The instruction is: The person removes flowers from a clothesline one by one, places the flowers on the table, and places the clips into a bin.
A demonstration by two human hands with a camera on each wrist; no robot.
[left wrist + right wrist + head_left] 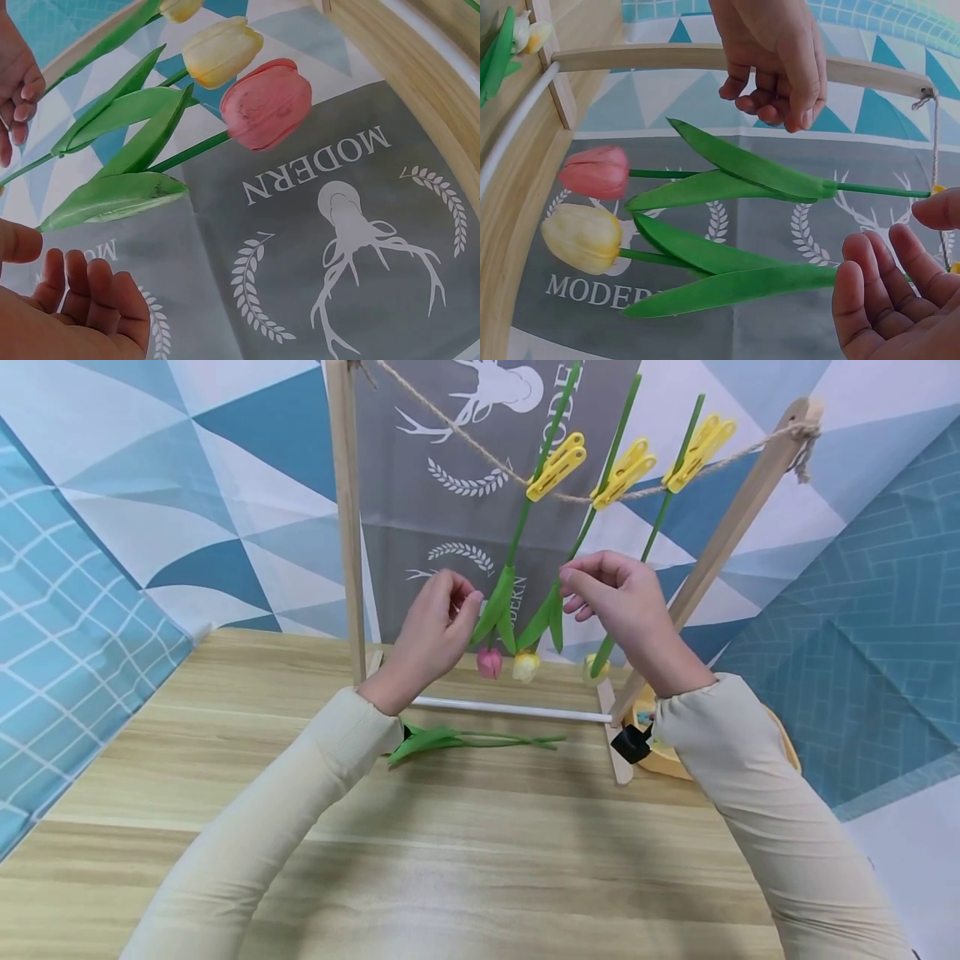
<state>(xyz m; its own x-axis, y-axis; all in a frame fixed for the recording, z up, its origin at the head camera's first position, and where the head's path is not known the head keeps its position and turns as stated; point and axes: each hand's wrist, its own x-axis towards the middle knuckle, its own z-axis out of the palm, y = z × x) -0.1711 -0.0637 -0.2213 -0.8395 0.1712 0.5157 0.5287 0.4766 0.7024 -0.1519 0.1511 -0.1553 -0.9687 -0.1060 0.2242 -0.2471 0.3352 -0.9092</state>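
Three tulips hang head down from a rope (pixel 465 435), each stem under a yellow clothespin (pixel 557 466). The pink tulip (pixel 490 663) is leftmost, a yellow tulip (pixel 526 666) is beside it, and another pale yellow tulip (pixel 596 668) hangs at the right. My left hand (pixel 438 622) is raised just left of the pink tulip's leaves, fingers loosely bent and holding nothing. Close to the middle tulip's stem, overlapping it in the head view, is my right hand (pixel 626 597). Its relaxed fingers (pixel 851 296) hold nothing in the right wrist view.
The rope is tied between a left wooden post (pixel 347 527) and a right wooden post (pixel 727 527), with a white rod (pixel 517 711) joining their feet. More tulips (pixel 431 742) lie on the wooden table (pixel 450 852). An orange tray (pixel 667 766) is partly behind my right sleeve.
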